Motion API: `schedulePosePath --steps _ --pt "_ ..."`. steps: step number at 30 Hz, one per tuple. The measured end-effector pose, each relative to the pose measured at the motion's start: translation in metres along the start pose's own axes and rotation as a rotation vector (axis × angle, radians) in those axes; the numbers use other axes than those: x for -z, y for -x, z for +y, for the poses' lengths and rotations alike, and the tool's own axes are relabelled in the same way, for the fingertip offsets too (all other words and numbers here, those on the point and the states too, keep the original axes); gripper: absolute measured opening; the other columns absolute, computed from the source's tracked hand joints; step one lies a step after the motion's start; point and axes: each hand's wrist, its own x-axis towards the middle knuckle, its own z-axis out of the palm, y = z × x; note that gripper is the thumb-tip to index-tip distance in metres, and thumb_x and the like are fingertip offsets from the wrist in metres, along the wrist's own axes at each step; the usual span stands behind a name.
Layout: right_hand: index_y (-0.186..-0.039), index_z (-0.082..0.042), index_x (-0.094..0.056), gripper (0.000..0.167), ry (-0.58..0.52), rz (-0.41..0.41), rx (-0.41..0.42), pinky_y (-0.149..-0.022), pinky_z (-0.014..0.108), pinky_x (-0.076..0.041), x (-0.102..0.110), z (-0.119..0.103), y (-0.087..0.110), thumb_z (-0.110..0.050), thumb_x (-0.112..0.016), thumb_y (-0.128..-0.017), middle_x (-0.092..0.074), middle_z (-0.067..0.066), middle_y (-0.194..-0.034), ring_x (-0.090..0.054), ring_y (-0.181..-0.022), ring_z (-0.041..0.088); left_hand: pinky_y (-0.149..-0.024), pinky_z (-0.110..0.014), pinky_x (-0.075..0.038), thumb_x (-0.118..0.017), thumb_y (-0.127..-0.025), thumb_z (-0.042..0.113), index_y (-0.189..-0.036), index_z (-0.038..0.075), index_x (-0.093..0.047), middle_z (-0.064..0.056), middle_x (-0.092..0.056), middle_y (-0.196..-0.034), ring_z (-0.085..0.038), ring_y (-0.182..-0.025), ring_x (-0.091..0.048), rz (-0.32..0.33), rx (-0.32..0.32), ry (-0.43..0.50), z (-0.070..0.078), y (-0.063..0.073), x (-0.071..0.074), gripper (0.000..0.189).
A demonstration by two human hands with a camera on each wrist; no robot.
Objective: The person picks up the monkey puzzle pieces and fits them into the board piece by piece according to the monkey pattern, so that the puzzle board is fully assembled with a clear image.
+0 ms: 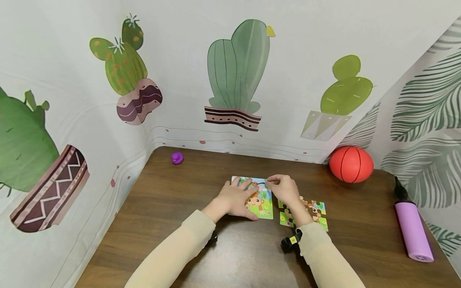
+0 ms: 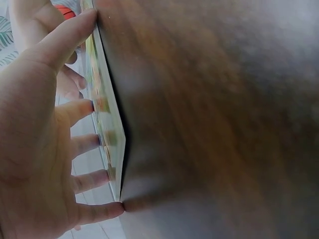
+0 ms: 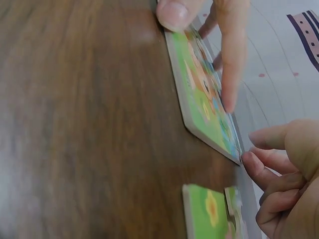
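Observation:
A flat picture board (image 1: 264, 208) printed with a cartoon monkey lies on the wooden table. My left hand (image 1: 236, 199) rests over its left part with fingers spread; in the left wrist view the fingertips (image 2: 102, 141) reach its surface and edge. My right hand (image 1: 286, 189) is at the board's far right corner. In the right wrist view its fingertips (image 3: 250, 162) meet that corner, with the index finger and thumb slightly apart and no object visible between them. Joined jigsaw pieces (image 1: 317, 210) with a similar picture lie right of the board, partly hidden under the right forearm.
A purple toy duck (image 1: 177, 158) sits at the far left of the table. At the back right is a red ball (image 1: 351, 164). A purple pump (image 1: 414, 232) with a black tip lies along the right edge. A cactus-print cloth (image 1: 180, 80) hangs behind.

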Motion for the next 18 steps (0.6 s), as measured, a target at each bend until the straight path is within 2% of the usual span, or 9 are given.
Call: schedulePosePath --steps 4,9,14,18 --pt "-0.115 -0.008 -0.078 0.024 -0.01 -0.001 0.002 -0.062 0.034 -0.052 0.008 0.006 0.004 -0.027 -0.07 -0.1 -0.076 0.009 -0.101 -0.066 -0.073 0.019 -0.116 -0.061 -0.029 -0.058 -0.078 0.09 -0.166 0.04 -0.025 0.002 -0.018 -0.172 -0.035 -0.154 -0.019 0.002 -0.008 -0.003 0.001 -0.001 0.001 0.107" --pt "-0.117 -0.008 -0.076 0.027 -0.002 -0.003 -0.013 -0.063 0.035 -0.052 0.025 0.016 0.013 -0.028 -0.07 -0.1 -0.075 0.009 -0.103 -0.067 -0.076 0.019 -0.121 -0.059 -0.022 -0.06 -0.079 0.087 -0.166 0.033 -0.026 0.007 -0.017 -0.173 -0.026 -0.157 -0.017 0.001 -0.041 -0.004 0.002 -0.005 0.0 0.108" --pt "-0.118 -0.005 -0.074 0.034 0.045 -0.041 -0.03 -0.053 0.033 -0.044 0.041 0.028 0.027 -0.032 -0.074 -0.097 -0.068 0.006 -0.09 -0.055 -0.059 0.018 -0.121 -0.055 -0.026 -0.062 -0.079 0.086 -0.165 0.027 -0.032 0.007 -0.021 -0.171 -0.023 -0.156 -0.021 0.024 -0.074 -0.017 0.004 -0.01 -0.001 0.109" --pt "-0.118 -0.004 -0.072 0.045 0.105 -0.066 -0.04 -0.048 0.033 -0.039 0.047 0.037 0.038 -0.04 -0.079 -0.092 -0.06 0.003 -0.081 -0.046 -0.05 0.016 -0.119 -0.056 -0.029 -0.064 -0.079 0.085 -0.164 0.032 -0.032 0.005 -0.023 -0.171 -0.027 -0.155 -0.023 0.024 -0.083 -0.02 0.007 -0.011 0.0 0.105"
